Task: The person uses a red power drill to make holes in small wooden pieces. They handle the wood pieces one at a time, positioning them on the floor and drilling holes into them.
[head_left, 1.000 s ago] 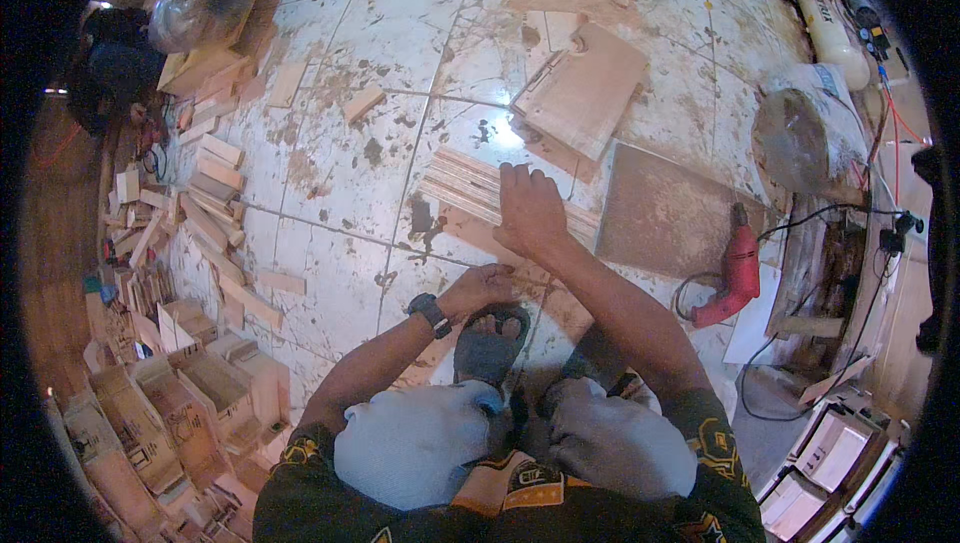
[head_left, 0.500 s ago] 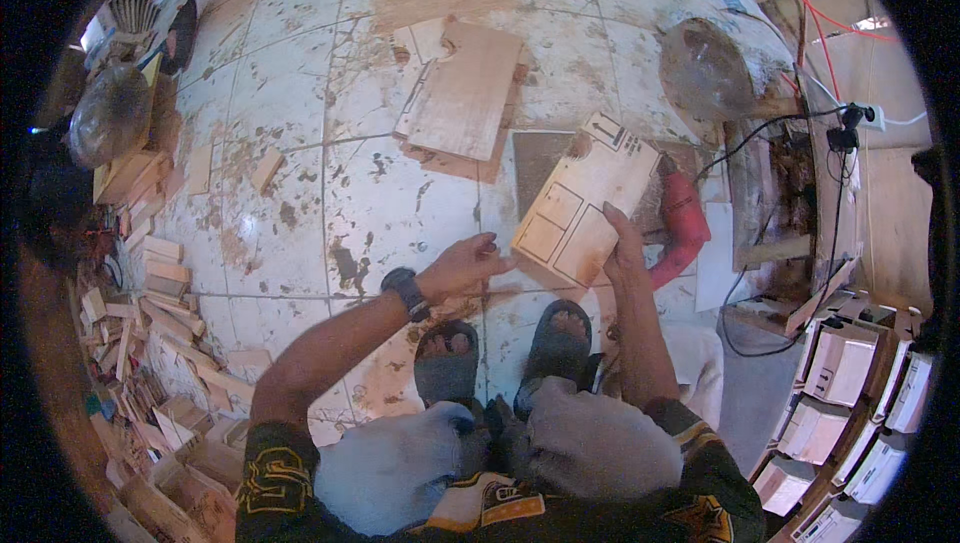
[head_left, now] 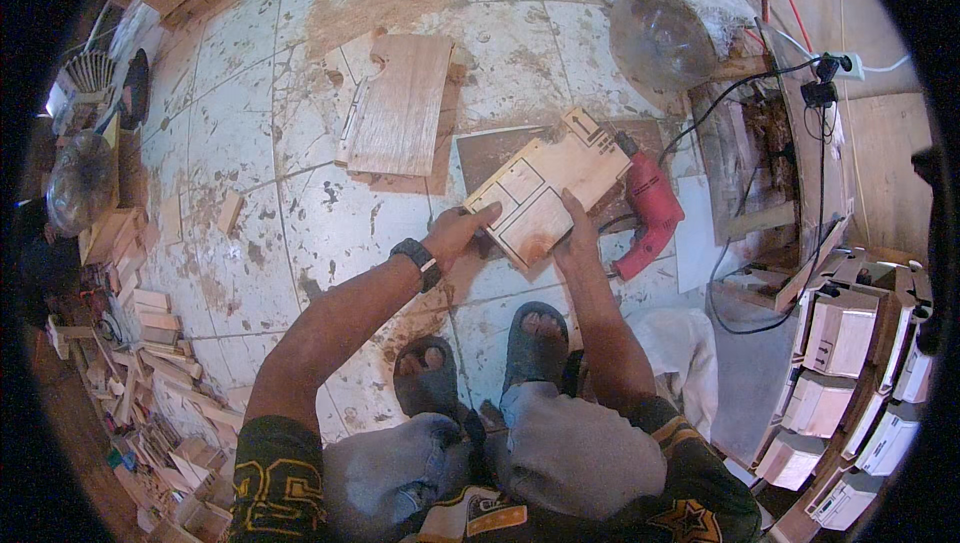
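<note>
Between my two hands is a flat, pale wooden box (head_left: 550,188) with black printed outlines and an arrow on its face, tilted above the floor. My left hand (head_left: 465,235) grips its left corner, thumb on the printed face and fingers out of sight below. My right hand (head_left: 578,240) holds the near right edge, thumb on top, the other fingers mostly hidden. Just right of the box lies a red power drill (head_left: 652,208). Beneath the box a dark brown board (head_left: 485,155) rests on the floor.
A wooden panel with a notch (head_left: 400,103) lies on the tiles (head_left: 330,213) beyond my hands. Scrap wood pieces (head_left: 160,323) heap up at the left. Similar boxes (head_left: 840,333) stand stacked at the right, near a black cable (head_left: 715,293). A filled clear plastic bag (head_left: 660,38) sits far right.
My left hand has moved right and closed on the box's left corner; before, it was apart from it. My right hand keeps its hold. The view has shifted to the right.
</note>
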`<state>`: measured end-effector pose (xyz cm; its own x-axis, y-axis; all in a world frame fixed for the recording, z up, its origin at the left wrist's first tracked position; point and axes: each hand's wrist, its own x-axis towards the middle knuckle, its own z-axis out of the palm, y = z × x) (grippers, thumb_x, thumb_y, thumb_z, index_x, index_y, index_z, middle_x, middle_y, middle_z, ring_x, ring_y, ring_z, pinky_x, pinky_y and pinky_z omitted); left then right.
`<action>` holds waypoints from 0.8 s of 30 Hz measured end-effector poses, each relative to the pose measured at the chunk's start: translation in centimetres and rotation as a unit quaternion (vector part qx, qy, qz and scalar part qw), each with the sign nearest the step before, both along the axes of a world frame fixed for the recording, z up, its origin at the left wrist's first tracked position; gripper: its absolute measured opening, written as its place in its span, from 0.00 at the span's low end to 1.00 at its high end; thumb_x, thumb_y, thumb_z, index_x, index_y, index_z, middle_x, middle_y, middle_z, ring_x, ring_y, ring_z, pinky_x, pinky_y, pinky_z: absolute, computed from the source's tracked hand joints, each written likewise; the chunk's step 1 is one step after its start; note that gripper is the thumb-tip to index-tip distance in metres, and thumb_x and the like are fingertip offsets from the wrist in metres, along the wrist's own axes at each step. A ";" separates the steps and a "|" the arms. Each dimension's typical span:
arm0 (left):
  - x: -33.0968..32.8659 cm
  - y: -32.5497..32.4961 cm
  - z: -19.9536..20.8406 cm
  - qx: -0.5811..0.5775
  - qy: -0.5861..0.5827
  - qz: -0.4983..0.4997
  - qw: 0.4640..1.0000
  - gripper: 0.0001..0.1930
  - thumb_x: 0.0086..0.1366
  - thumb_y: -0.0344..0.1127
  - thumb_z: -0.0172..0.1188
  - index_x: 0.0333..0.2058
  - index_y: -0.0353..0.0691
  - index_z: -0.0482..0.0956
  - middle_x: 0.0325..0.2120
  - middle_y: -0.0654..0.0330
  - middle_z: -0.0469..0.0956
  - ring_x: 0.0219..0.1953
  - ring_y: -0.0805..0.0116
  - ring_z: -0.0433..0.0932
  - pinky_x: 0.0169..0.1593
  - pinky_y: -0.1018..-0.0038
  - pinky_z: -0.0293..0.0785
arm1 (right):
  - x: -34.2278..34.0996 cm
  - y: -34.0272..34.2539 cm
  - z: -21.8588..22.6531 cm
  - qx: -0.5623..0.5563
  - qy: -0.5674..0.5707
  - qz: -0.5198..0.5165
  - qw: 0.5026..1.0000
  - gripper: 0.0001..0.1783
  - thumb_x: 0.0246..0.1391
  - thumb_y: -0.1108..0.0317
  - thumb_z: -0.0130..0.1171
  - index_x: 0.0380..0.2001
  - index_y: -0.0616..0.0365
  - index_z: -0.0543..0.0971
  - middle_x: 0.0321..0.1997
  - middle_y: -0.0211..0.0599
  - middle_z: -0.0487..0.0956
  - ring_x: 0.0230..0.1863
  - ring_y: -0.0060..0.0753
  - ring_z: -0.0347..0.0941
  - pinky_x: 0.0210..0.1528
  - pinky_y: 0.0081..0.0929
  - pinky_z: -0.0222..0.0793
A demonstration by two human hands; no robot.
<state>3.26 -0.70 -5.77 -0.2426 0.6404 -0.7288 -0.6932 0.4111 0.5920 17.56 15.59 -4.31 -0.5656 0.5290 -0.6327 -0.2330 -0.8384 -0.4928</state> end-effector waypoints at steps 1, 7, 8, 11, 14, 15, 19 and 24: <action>-0.1 0.0 0.1 -0.016 0.033 -0.007 0.999 0.27 0.63 0.52 0.66 0.48 0.34 0.76 0.40 0.57 0.82 0.37 0.67 0.81 0.40 0.69 0.78 | -0.1 -0.1 0.6 0.025 -0.007 0.005 1.000 0.32 0.56 0.69 0.63 0.61 0.63 0.64 0.58 0.46 0.74 0.58 0.46 0.73 0.60 0.43 0.71; 0.3 0.2 0.7 -0.031 0.083 -0.010 0.996 0.24 0.63 0.52 0.66 0.44 0.34 0.80 0.37 0.57 0.83 0.35 0.67 0.81 0.42 0.70 0.77 | 0.6 0.1 2.6 0.136 -0.153 0.034 0.978 0.34 0.54 0.69 0.68 0.60 0.65 0.65 0.55 0.46 0.76 0.55 0.41 0.75 0.55 0.39 0.74; 0.4 0.2 0.8 -0.024 0.089 -0.017 0.996 0.25 0.63 0.52 0.66 0.44 0.34 0.80 0.37 0.57 0.83 0.36 0.67 0.80 0.43 0.70 0.76 | 0.7 0.2 2.4 0.149 -0.162 0.038 0.975 0.34 0.53 0.68 0.69 0.60 0.64 0.66 0.54 0.46 0.76 0.54 0.40 0.75 0.54 0.38 0.75; 0.5 0.2 1.5 -0.046 0.147 -0.042 0.987 0.28 0.60 0.55 0.67 0.44 0.33 0.80 0.38 0.57 0.83 0.39 0.67 0.80 0.44 0.72 0.75 | 1.1 1.0 1.5 0.186 -0.216 0.072 0.956 0.33 0.52 0.67 0.70 0.59 0.62 0.68 0.52 0.45 0.77 0.51 0.40 0.77 0.50 0.37 0.77; 0.4 0.4 2.5 -0.055 0.130 -0.037 0.989 0.32 0.58 0.57 0.69 0.47 0.31 0.78 0.38 0.56 0.83 0.40 0.67 0.79 0.49 0.71 0.73 | 1.3 1.4 0.6 0.198 -0.215 0.063 0.954 0.37 0.50 0.66 0.73 0.60 0.62 0.66 0.54 0.46 0.76 0.51 0.41 0.76 0.48 0.37 0.76; 0.5 0.5 2.9 -0.058 0.140 -0.030 0.988 0.33 0.58 0.56 0.69 0.48 0.29 0.76 0.41 0.53 0.81 0.44 0.64 0.78 0.52 0.68 0.72 | 1.4 1.4 0.4 0.187 -0.211 0.052 0.958 0.39 0.48 0.65 0.74 0.60 0.63 0.65 0.55 0.47 0.75 0.51 0.42 0.75 0.47 0.38 0.76; 3.0 1.1 4.8 -0.165 0.488 0.025 0.857 0.38 0.56 0.52 0.70 0.53 0.24 0.70 0.54 0.39 0.71 0.58 0.51 0.69 0.63 0.57 0.63 | 1.4 1.4 1.0 0.183 -0.223 0.076 0.955 0.41 0.49 0.65 0.74 0.61 0.63 0.63 0.55 0.46 0.75 0.51 0.42 0.75 0.46 0.38 0.76; 5.7 5.2 6.2 0.160 0.689 -0.171 0.686 0.32 0.63 0.45 0.61 0.59 0.26 0.66 0.63 0.36 0.61 0.66 0.38 0.58 0.71 0.53 0.49 | 1.5 1.4 1.4 0.265 -0.325 0.133 0.898 0.39 0.53 0.65 0.69 0.63 0.62 0.61 0.55 0.43 0.75 0.53 0.38 0.74 0.47 0.34 0.76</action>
